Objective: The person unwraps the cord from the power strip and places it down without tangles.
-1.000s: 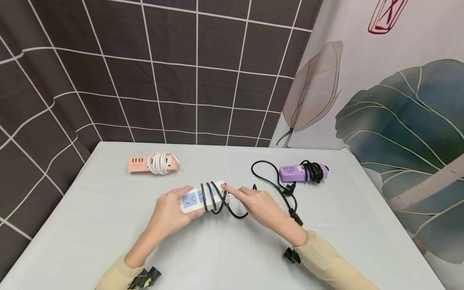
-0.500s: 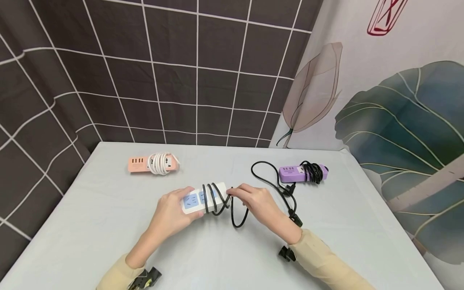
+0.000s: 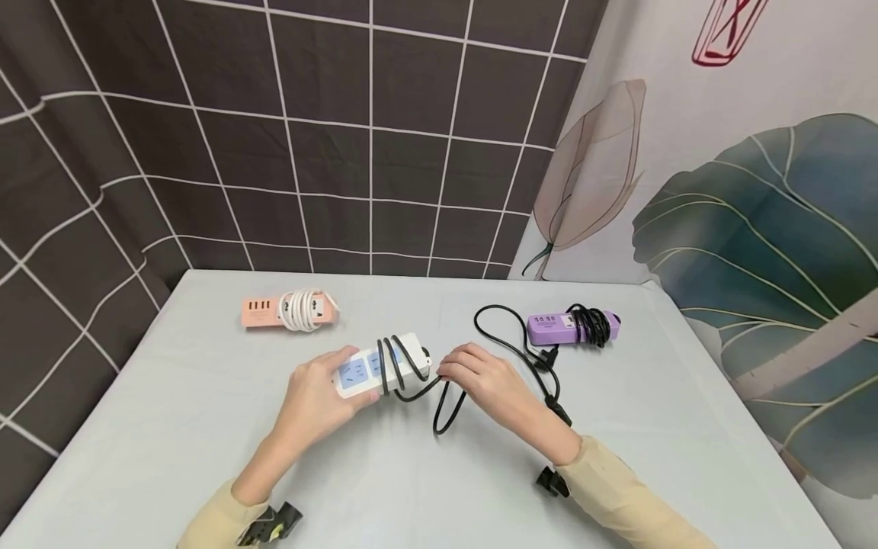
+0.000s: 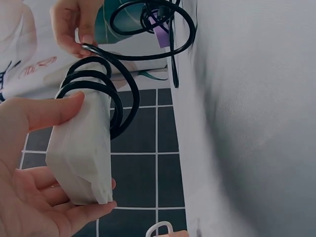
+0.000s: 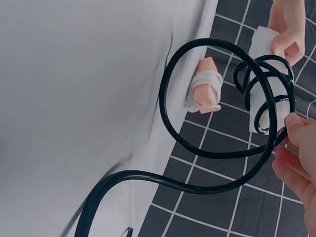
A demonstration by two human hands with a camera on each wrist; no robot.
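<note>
My left hand (image 3: 312,396) grips the left end of a white power strip (image 3: 353,374) with blue socket faces, thumb on one side and fingers on the other. Loose turns of black power cord (image 4: 89,85) loop around the strip's right half. At the strip's right end, my right hand (image 3: 487,381) pinches the cord between thumb and fingers, as the right wrist view shows close up. From there the cord (image 5: 217,154) hangs in a loop and runs on to the right across the table, ending at a black plug (image 3: 546,358).
On the white-covered table (image 3: 206,442), a peach power strip (image 3: 264,311) wrapped in white cord lies at the back left. A purple power strip (image 3: 549,328) wrapped in black cord lies at the back right, close to the loose cord. Dark gridded fabric (image 3: 329,152) hangs behind.
My right hand's extended finger has come away from the strip's end, and the hand now pinches the cord slightly to the right. The strip has shifted a little left and the cord loop hangs lower.
</note>
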